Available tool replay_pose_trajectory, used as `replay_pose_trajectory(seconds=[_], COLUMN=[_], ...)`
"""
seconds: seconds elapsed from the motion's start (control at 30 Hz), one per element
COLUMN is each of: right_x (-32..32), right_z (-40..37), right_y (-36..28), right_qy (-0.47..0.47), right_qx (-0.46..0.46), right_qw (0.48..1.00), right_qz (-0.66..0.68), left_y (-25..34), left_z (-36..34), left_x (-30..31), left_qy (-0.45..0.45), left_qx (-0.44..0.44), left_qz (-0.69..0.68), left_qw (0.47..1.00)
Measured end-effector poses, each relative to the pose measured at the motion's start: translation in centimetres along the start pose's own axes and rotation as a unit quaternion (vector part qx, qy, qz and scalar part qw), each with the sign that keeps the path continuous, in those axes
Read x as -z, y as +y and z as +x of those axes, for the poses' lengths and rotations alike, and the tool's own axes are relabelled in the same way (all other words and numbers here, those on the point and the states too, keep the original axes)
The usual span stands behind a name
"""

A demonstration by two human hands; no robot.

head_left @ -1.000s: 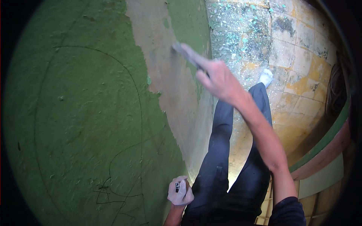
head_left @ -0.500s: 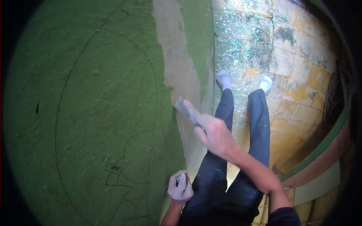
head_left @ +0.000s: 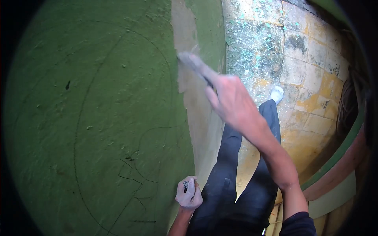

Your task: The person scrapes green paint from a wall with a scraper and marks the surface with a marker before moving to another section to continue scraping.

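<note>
My right hand point(head_left: 236, 98) grips a paint scraper point(head_left: 202, 70), its blade touching the wall where green paint point(head_left: 118, 98) meets a bare, pale strip point(head_left: 193, 114). The blade is slightly blurred. My index finger lies stretched along the tool. Lower down, beside my thigh and close to the wall, my dust-covered left hand point(head_left: 190, 196) is closed around a small, dark cylindrical thing point(head_left: 186, 186) with a pale round end. Most of that thing is hidden by the fingers. Thin dark lines, among them a large curve, are drawn on the green paint.
Flakes of turquoise and white paint point(head_left: 256, 47) litter the tiled floor point(head_left: 307, 74) along the wall. My legs point(head_left: 226, 161) stand beside the wall, and one socked foot point(head_left: 277, 94) shows. Dark coiled cable or hose point(head_left: 348, 98) lies at the right, near a curved green-and-pink edge point(head_left: 334, 163).
My right hand has moved the scraper up along the edge of the green paint, away from my body. My left hand has hardly moved. The view has shifted slightly.
</note>
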State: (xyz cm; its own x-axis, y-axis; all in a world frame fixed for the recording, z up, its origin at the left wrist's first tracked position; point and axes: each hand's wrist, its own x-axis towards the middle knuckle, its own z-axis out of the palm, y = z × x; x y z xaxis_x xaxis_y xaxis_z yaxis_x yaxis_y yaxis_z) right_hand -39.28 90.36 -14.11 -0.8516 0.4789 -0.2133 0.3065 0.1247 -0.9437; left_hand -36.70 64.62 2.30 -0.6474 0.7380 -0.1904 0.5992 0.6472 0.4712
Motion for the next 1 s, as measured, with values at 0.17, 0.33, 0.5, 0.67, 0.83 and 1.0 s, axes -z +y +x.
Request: replay_pose_trajectory(seconds=[0.17,0.33,0.5,0.67,0.83,1.0], right_x=[0.7,0.6,1.3,2.5,2.4,3.6], right_z=[-2.8,-1.5,-0.8,3.6,1.9,5.9], right_y=[-4.1,-3.0,-3.9,-2.2,-4.1,-1.7], right_qy=[-0.073,-0.041,-0.067,0.113,-0.028,0.060], right_qx=[-0.099,-0.085,-0.090,0.024,-0.058,0.022], right_qw=[0.992,0.996,0.992,0.992,0.997,0.998], right_qz=[0.010,-0.008,-0.048,-0.043,-0.032,0.010], left_y=[0.0,-0.1,0.0,0.0,0.0,0.0], left_z=[0.1,-0.1,0.0,0.1,0.4,0.2], left_x=[0.1,-0.1,0.4,0.2,0.6,0.1], left_qy=[0.003,0.008,-0.005,0.002,-0.002,0.008], left_qx=[-0.003,-0.005,0.004,-0.008,0.002,-0.008], left_qz=[-0.006,-0.001,-0.016,-0.002,-0.013,-0.003], left_qw=[1.000,1.000,1.000,1.000,1.000,1.000])
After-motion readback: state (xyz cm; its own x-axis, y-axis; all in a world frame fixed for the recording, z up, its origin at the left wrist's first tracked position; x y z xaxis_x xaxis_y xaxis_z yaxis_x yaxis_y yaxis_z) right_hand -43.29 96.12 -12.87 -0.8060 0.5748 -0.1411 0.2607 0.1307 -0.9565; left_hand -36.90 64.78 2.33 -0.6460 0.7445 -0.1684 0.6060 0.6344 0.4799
